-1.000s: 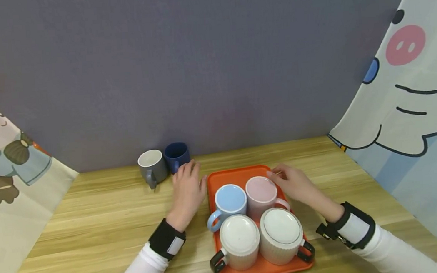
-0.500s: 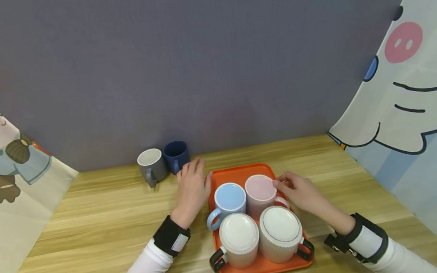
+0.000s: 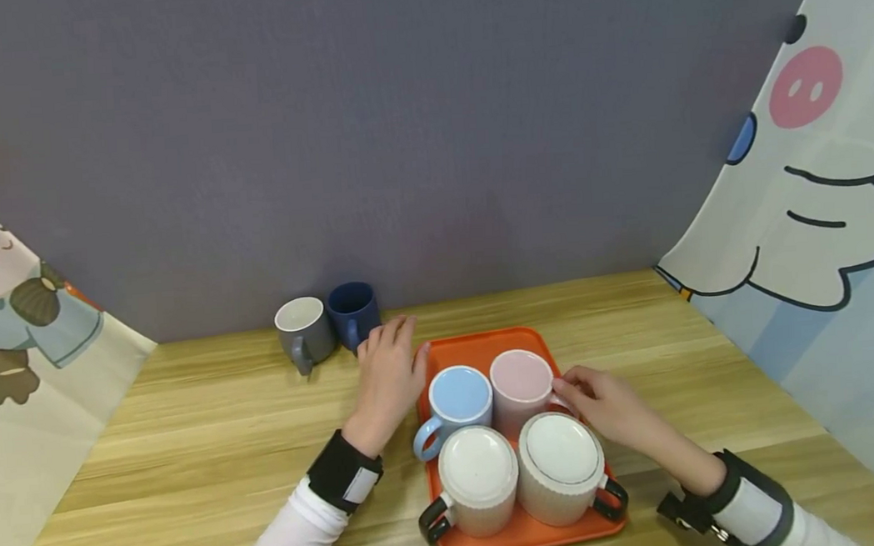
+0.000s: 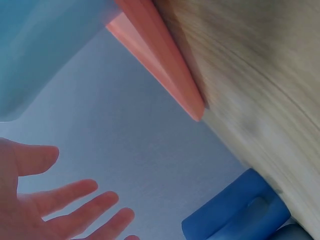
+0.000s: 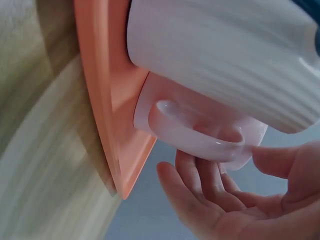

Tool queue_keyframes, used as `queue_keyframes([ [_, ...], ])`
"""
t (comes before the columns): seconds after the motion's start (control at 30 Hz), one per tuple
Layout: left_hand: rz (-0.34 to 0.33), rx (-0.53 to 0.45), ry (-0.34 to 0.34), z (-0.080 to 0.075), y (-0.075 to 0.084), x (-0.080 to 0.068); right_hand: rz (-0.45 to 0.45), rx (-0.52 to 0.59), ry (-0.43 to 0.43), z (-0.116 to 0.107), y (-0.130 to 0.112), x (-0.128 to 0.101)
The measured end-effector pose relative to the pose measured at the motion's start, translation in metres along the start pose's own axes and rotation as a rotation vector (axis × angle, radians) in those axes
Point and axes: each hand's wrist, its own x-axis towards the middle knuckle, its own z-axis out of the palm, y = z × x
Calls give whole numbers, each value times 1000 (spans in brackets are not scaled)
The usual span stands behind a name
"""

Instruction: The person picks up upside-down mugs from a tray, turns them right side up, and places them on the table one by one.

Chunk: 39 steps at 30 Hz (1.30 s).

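Centre frame: right hand (image 3: pixel 602 396) fingers reaching pink mug (image 3: pixel 520 381) handle, apparently not yet gripping; left hand (image 3: pixel 389 372) open beside orange tray (image 3: pixel 479 345). Grip handle fully before lifting.

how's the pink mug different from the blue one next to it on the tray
The pink mug has the right hand at its handle; the light blue mug is untouched. Pink's handle points right, blue's points front-left. Both stand upright on the orange tray, side by side.
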Motion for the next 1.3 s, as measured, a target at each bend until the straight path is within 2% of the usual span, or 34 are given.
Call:
queue_keyframes([
  [0.23, -4, -14, 6, -1, -1, 0, -20, 17, -85, 3, 6, -1],
  [0.5, -17, -21, -3, -1, -1, 0, -147, 52, -149, 1, 20, 6],
  [0.67, -19, -23, 3, -2, 0, 0, -134, 82, -201, -4, 22, 11],
  [0.9, -24, -21, 0, -4, 0, -1, -189, 91, -282, -10, 19, 16],
  [1.07, -39, -19, -12, -4, -2, -1, -197, 108, -338, -11, 16, 19],
  [1.3, -49, -26, -14, -6, -1, 0, -171, 117, -362, -13, 12, 19],
])
